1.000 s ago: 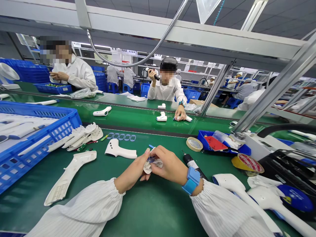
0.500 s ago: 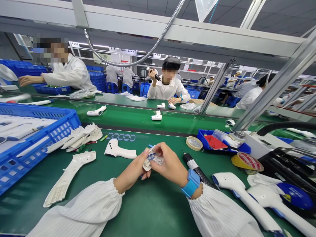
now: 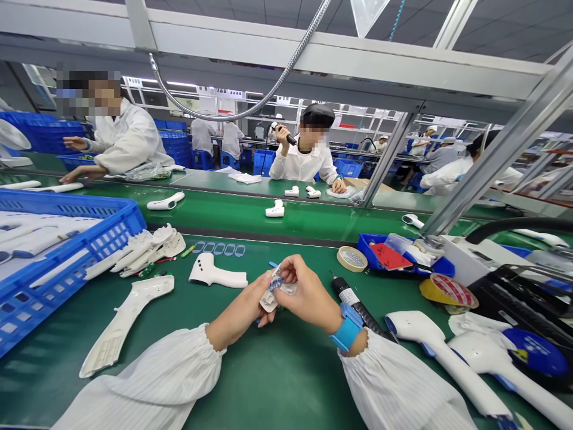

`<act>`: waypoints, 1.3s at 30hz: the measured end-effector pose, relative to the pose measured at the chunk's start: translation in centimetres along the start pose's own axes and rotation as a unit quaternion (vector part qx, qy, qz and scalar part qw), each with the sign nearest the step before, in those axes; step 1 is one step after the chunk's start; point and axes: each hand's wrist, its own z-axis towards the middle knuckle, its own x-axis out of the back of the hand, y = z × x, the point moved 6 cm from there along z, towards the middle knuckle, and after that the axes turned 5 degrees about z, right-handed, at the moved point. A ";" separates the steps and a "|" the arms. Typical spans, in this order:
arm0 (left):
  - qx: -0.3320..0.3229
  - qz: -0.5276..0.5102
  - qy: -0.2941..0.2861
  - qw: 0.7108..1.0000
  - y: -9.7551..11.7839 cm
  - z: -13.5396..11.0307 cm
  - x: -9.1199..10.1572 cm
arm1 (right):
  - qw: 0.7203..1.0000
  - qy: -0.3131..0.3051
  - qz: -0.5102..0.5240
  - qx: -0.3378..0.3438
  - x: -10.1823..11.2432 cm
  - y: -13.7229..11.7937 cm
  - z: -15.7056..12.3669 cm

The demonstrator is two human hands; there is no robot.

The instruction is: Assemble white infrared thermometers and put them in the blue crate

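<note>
Mid-bench, left hand [image 3: 242, 304] facing right hand [image 3: 308, 295]

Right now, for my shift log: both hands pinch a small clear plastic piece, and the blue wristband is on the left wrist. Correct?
No: the head view shows the blue wristband on the right wrist, not the left. The left hand and right hand do pinch the small clear plastic piece.

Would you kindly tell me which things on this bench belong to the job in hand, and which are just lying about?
Job in hand:
left hand
right hand
small clear piece with blue marks, held by both
row of small blue-outlined pieces
white plastic housing

Lying about:
roll of tape
black tube with white label
blue tray
</note>
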 end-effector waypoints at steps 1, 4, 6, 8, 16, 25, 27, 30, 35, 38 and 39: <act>-0.002 -0.007 0.001 1.000 0.1 0.0 0.0 | 1.000 0.001 0.003 0.000 0.1 0.0 0.0; -0.008 -0.037 0.019 0.999 0.9 0.0 0.7 | 0.999 0.037 0.004 0.013 1.5 -0.1 -0.2; -0.020 -0.056 0.036 0.998 1.7 0.0 1.6 | 0.998 0.060 -0.009 -0.007 2.9 0.4 -0.2; -0.037 -0.068 0.034 0.996 2.5 0.1 2.3 | 0.997 0.018 -0.010 -0.071 3.8 1.6 -0.1; -0.037 -0.087 -0.010 0.995 2.6 0.6 2.6 | 0.945 -0.280 0.074 -0.151 1.8 2.6 -1.3; -0.078 0.071 0.231 0.967 2.6 0.4 7.2 | 0.968 -0.047 -0.222 -0.111 4.9 3.8 1.3; -0.079 0.083 0.226 0.967 2.5 0.3 7.0 | 0.952 -0.048 -0.284 -0.100 4.3 4.4 1.5; -0.076 0.094 0.218 0.968 2.2 0.3 6.5 | 0.935 -0.056 -0.338 -0.091 3.6 5.0 1.7; -0.071 0.102 0.214 0.969 2.1 0.3 6.2 | 0.919 -0.063 -0.381 -0.082 3.4 5.1 2.2; -0.066 0.103 0.214 0.969 1.9 0.3 6.3 | 0.920 -0.050 -0.381 -0.080 3.5 5.2 2.4; -0.065 0.104 0.213 0.969 1.9 0.3 6.3 | 0.921 -0.046 -0.378 -0.081 3.5 5.3 2.4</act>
